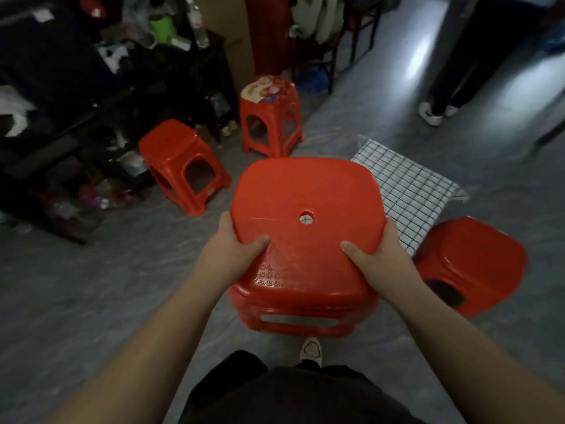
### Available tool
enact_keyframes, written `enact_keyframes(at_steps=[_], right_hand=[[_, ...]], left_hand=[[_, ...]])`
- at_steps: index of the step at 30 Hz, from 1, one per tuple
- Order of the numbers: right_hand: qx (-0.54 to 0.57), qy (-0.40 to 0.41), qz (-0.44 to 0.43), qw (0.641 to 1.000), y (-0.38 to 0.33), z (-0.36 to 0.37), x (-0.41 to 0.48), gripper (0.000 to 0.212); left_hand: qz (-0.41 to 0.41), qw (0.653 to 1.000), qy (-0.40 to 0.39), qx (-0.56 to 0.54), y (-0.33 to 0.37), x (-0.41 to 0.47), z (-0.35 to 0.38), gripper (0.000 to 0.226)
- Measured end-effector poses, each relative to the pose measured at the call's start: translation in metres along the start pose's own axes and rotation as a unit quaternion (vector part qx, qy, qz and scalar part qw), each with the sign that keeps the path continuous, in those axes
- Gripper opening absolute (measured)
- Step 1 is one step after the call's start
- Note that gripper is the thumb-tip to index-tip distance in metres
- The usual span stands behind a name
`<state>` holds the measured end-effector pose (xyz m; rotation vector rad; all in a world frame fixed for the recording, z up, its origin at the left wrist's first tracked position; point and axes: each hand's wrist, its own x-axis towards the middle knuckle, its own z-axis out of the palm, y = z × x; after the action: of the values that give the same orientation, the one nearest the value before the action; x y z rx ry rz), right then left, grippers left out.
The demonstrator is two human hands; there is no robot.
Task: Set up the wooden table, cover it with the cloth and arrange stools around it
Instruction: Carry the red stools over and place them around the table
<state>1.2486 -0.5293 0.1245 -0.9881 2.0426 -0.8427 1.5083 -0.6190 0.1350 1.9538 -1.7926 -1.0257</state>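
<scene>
The room is dim, the shelves (76,96) at left nearly black. Light enters from the upper right, leaving bright glare patches on the grey floor (419,59). The wide lens bends the edges. Far clutter is soft and blurred; the near red stool (305,209) stays fairly sharp.

Red stool (305,215) between both hands (235,249), beside checked cloth (406,185).

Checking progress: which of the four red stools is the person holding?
The nearest red stool, the one with the hole in its seat: it alone is gripped at the seat edges by the left hand and right hand.
</scene>
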Motion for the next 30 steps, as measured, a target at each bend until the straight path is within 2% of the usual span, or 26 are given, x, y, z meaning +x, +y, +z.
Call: enact_keyframes(at_steps=[4,8,16,20,23,30], right_hand=[[0.008,0.056,0.043,0.997,-0.003,-0.001,0.006,0.076],[0.013,0.12,0.09,0.989,-0.01,0.01,0.002,0.083],[0.05,0.258,0.167,0.95,-0.037,0.072,-0.036,0.087],[0.081,0.289,0.18,0.937,-0.037,0.1,-0.055,0.088],[0.093,0.3,0.191,0.93,-0.026,0.113,-0.067,0.089],[0.106,0.314,0.22,0.917,0.047,0.148,-0.055,0.088]], left_hand=[[0.046,0.998,-0.048,0.002,0.017,0.039,0.008,0.081],[0.099,0.99,-0.102,-0.001,0.024,0.08,0.014,0.08],[0.22,0.952,-0.215,-0.001,0.01,0.141,-0.002,0.076],[0.255,0.936,-0.242,0.006,-0.003,0.149,-0.006,0.07],[0.259,0.927,-0.271,-0.003,-0.015,0.147,0.001,0.076],[0.252,0.923,-0.29,0.031,-0.053,0.153,0.061,0.078]])
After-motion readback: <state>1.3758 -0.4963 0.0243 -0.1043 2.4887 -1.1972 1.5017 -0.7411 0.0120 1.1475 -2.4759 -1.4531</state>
